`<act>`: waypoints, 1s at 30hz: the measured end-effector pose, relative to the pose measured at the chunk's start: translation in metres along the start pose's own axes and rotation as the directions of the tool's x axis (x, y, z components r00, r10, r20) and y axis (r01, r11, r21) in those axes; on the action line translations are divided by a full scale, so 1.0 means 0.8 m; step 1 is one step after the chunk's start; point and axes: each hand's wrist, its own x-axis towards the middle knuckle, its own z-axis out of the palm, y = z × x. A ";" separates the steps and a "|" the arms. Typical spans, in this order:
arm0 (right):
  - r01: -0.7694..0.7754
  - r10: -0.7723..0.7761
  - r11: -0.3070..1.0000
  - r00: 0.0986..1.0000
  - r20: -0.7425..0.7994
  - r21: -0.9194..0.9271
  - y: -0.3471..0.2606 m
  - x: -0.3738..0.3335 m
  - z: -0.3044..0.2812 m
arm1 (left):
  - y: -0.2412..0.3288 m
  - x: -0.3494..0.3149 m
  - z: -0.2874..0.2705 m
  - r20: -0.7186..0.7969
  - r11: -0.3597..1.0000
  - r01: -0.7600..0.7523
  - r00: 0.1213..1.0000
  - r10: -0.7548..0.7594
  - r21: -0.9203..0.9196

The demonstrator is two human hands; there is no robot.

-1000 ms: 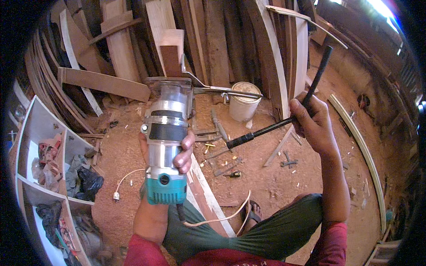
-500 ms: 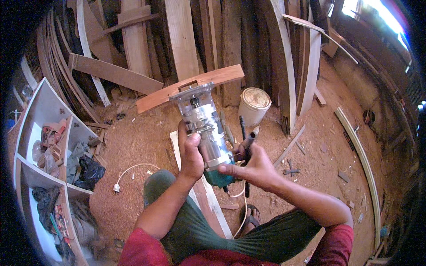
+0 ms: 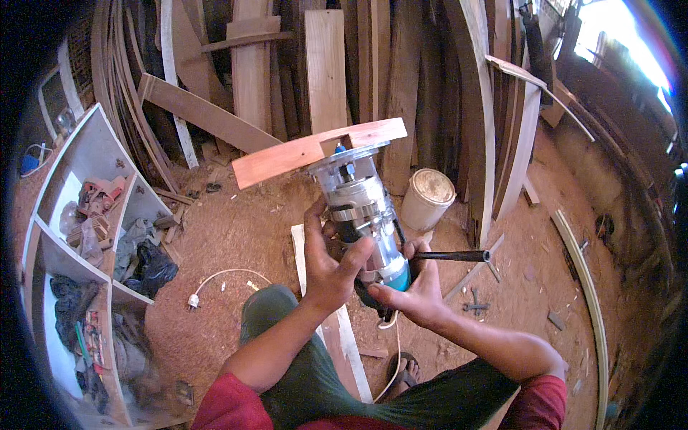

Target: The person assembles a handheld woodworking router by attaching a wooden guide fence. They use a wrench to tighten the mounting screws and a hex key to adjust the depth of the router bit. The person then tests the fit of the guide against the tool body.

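Note:
A small trim router (image 3: 358, 193) with a clear base, silver body and teal end is tilted up before me. My left hand (image 3: 326, 269) wraps its body, thumb along the side. My right hand (image 3: 416, 290) grips the teal end, thumb on the near side. A dark hollow-ended rod (image 3: 455, 255) sticks out rightward from behind my right fingers; what holds it there is hidden. Across the router's base lies a slightly curved reddish wooden strip (image 3: 279, 162) with a notch, where a blue bit (image 3: 340, 148) shows. Whether strip and base are joined, I cannot tell.
Planks (image 3: 326, 72) lean along the back. A white lidded bucket (image 3: 428, 199) stands before them. A shelf unit (image 3: 72, 251) with bags and tools is at left. On the sawdust-covered floor lie a plug and cord (image 3: 193, 299), a cross-shaped metal tool (image 3: 476, 302) and a long strip (image 3: 589, 308).
The router has turned a little and shifted right, and the blue bit now shows in the notch. A dark rod that stood upright by my right hand now points sideways. My right fingers have closed nearer the router.

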 end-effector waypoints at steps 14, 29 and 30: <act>-0.012 -0.064 0.918 0.982 0.178 0.396 -0.043 0.009 0.014 | 0.007 0.013 -0.009 0.453 0.812 0.320 0.888 -0.077 -0.489; 0.080 -0.135 0.919 0.984 -0.118 -0.385 -0.054 0.047 -0.087 | -0.008 0.039 -0.054 -0.066 0.997 0.062 0.996 -0.059 0.049; 0.093 -0.175 0.836 0.979 -0.101 -0.541 -0.077 0.041 -0.097 | -0.018 0.044 -0.059 -0.050 0.992 0.040 0.998 -0.035 0.117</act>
